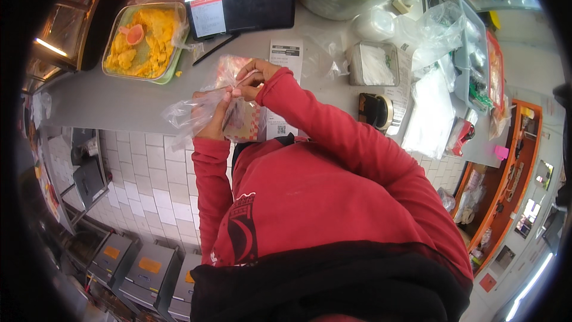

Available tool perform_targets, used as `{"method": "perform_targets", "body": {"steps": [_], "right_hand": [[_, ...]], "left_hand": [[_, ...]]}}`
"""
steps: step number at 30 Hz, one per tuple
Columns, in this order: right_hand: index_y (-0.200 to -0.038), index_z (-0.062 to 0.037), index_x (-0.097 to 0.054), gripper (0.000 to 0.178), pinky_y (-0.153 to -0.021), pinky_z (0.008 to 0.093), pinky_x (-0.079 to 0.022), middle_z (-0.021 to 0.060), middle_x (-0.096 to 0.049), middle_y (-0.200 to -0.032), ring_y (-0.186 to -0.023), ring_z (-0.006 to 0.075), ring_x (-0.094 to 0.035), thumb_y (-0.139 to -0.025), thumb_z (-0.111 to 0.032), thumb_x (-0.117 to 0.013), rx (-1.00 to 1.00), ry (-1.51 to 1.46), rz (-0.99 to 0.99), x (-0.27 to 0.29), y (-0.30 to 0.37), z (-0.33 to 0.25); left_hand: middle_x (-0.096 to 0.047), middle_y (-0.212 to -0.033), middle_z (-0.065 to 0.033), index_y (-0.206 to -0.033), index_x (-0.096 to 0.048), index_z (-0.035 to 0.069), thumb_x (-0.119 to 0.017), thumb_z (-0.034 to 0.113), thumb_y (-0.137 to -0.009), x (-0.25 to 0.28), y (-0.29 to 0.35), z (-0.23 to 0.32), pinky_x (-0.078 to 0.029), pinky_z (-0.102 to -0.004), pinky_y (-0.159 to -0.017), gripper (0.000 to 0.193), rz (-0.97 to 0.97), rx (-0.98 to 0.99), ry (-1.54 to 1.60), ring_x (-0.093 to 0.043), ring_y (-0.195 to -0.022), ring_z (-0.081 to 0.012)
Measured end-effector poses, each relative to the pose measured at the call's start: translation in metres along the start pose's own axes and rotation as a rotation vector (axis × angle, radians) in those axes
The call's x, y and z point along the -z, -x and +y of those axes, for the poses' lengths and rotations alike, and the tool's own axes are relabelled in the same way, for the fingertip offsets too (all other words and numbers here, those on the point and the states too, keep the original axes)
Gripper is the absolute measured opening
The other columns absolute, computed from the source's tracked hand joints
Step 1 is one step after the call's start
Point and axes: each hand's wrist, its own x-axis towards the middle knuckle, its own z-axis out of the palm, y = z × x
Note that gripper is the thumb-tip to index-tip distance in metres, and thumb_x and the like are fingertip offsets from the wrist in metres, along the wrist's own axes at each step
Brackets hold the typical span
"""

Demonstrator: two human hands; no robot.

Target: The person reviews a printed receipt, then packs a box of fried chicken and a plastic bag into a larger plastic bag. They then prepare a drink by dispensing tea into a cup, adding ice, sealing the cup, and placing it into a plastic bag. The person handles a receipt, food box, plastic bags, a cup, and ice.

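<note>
Both hands meet over the counter's front edge at a thin clear plastic bag (189,114). My left hand (215,118) is closed on the bag, and its loose plastic spreads out to the left. Fingers of my right hand (261,76) pinch the gathered plastic right beside the left fingertips. Below and behind the hands is a packet with a red-and-white checkered pattern (245,126); whether it lies inside the bag I cannot tell. A long printed receipt (287,52) lies flat just right of the packet, partly covered by my right sleeve.
At the back left a clear tub (109,68) holds yellow food and a pink scoop (134,34). A tablet (262,6) stands behind a black pen (215,48). To the right are a clear box (356,65), a tape dispenser (370,111) and white plastic bags (426,113).
</note>
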Motion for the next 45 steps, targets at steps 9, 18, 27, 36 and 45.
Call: {"method": "perform_targets", "body": {"steps": [9, 18, 27, 36, 45], "right_hand": [[-0.089, -0.0049, -0.058, 0.014, -0.062, 0.0222, -0.048, 0.0026, -0.062, -0.085, -0.075, 0.0096, -0.059, -0.081, -0.010, -0.068, 0.009, -0.107, -0.190, 0.013, -0.011, 0.013], [-0.094, -0.0062, -0.054, 0.014, -0.078, 0.0257, -0.047, -0.0002, -0.060, -0.088, -0.087, 0.0100, -0.056, -0.084, -0.009, -0.064, 0.307, 0.087, -0.357, 0.014, -0.006, 0.008], [-0.113, -0.0098, -0.052, 0.046, -0.098, 0.0376, -0.038, 0.0068, -0.057, -0.108, -0.107, 0.0213, -0.053, -0.074, -0.020, -0.073, 0.319, 0.655, -0.051, 0.046, 0.054, 0.045], [-0.135, -0.0118, -0.034, 0.071, -0.106, 0.0420, -0.030, 0.0102, -0.047, -0.132, -0.126, 0.0260, -0.042, -0.074, -0.008, -0.068, 0.244, 0.840, -0.168, 0.062, 0.099, 0.110], [-0.122, -0.0049, -0.048, 0.042, -0.093, 0.0320, -0.043, 0.0115, -0.053, -0.123, -0.114, 0.0228, -0.052, -0.084, -0.015, -0.063, 0.335, 0.391, 0.028, 0.071, 0.207, 0.059]], "left_hand": [[-0.060, -0.091, -0.0080, -0.089, -0.047, 0.005, -0.064, 0.011, -0.084, 0.014, -0.021, 0.005, -0.044, -0.0273, -0.076, 0.019, -0.184, -0.348, -0.360, -0.056, -0.080, -0.0146], [-0.060, -0.081, -0.0026, -0.092, -0.054, 0.005, -0.067, 0.031, -0.082, 0.017, -0.022, 0.017, -0.040, -0.0225, -0.065, 0.031, 0.040, -0.036, -0.263, -0.051, -0.067, -0.0092], [-0.062, -0.074, -0.0046, -0.091, -0.052, 0.006, -0.054, 0.041, -0.090, 0.049, -0.013, 0.027, -0.042, -0.0235, -0.044, 0.036, -0.153, 0.196, -0.615, -0.049, -0.048, -0.0094], [-0.062, -0.103, -0.0157, -0.114, -0.054, 0.001, -0.042, 0.049, -0.094, -0.002, 0.056, -0.043, -0.052, -0.0348, -0.075, 0.053, -0.637, 0.598, -0.604, -0.062, -0.093, -0.0201], [-0.060, -0.110, -0.0113, -0.126, -0.042, -0.001, -0.053, 0.020, -0.092, -0.088, 0.020, -0.064, -0.048, -0.0289, -0.085, 0.041, -0.632, 0.417, 0.151, -0.059, -0.097, -0.0161]]}}
